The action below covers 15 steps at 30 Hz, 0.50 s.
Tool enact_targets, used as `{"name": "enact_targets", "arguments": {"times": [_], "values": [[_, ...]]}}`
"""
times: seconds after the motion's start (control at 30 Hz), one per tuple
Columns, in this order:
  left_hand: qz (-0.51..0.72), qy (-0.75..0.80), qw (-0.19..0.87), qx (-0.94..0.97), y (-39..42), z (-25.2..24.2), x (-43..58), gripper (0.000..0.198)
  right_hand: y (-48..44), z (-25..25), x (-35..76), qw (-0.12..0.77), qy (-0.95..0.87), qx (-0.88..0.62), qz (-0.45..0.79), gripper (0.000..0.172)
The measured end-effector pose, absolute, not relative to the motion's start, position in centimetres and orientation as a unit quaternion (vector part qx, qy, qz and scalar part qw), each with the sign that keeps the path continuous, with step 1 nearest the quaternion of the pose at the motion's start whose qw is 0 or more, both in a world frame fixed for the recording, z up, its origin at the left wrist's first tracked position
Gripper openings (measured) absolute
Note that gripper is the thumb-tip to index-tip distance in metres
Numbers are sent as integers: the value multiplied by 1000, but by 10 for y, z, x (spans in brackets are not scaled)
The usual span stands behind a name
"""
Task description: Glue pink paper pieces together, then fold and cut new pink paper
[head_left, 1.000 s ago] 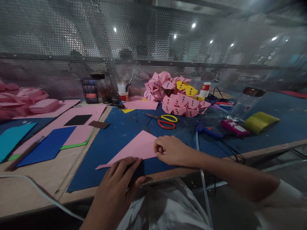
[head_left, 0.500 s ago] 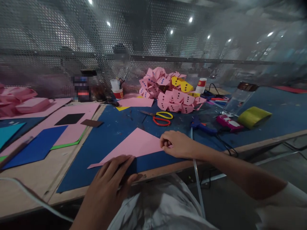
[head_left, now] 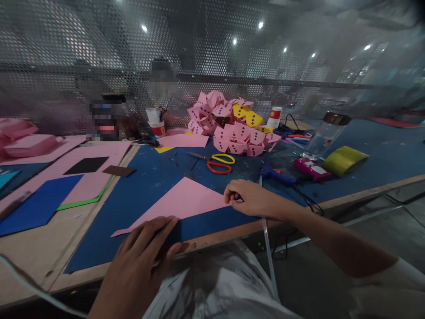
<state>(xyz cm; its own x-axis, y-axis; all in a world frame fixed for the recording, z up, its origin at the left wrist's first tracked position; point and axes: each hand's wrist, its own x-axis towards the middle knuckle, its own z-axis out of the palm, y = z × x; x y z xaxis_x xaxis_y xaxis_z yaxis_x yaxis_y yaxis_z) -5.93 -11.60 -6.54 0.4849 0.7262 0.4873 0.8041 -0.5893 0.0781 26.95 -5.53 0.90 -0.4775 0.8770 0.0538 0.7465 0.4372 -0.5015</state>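
Note:
A folded sheet of pink paper (head_left: 181, 199), roughly triangular, lies on the blue work mat (head_left: 159, 168) near the table's front edge. My left hand (head_left: 146, 248) rests on its near left edge with fingers stretched out and the palm down. At the paper's right corner, my right hand (head_left: 249, 197) is closed, its curled fingers touching the paper's tip. What those fingers enclose, if anything, is hidden. Beyond the paper lie scissors (head_left: 221, 164) with one yellow and one red handle. A blue glue gun (head_left: 275, 173) is just behind my right hand.
Pink and yellow folded paper shapes (head_left: 232, 119) pile up at the back. To the right stand a glass bottle (head_left: 327, 135), a magenta tool (head_left: 312, 169) and a yellow-green roll (head_left: 345, 160). Coloured sheets (head_left: 43, 199) spread leftward. Cables hang by the front edge.
My right hand has slid slightly right along the paper toward its corner. My left hand stays on the paper. The view has shifted a little to the right.

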Motion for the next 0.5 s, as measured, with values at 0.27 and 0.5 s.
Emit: {"name": "enact_targets", "arguments": {"times": [0.27, 0.5], "values": [[-234, -447, 86, -859, -114, -68, -65, 55, -54, 2, 279, 177, -838, -461, 231, 26], [-231, -511, 84, -824, -120, -72, -94, 49, -53, 0, 286, 188, -835, -440, 270, 35]]}}
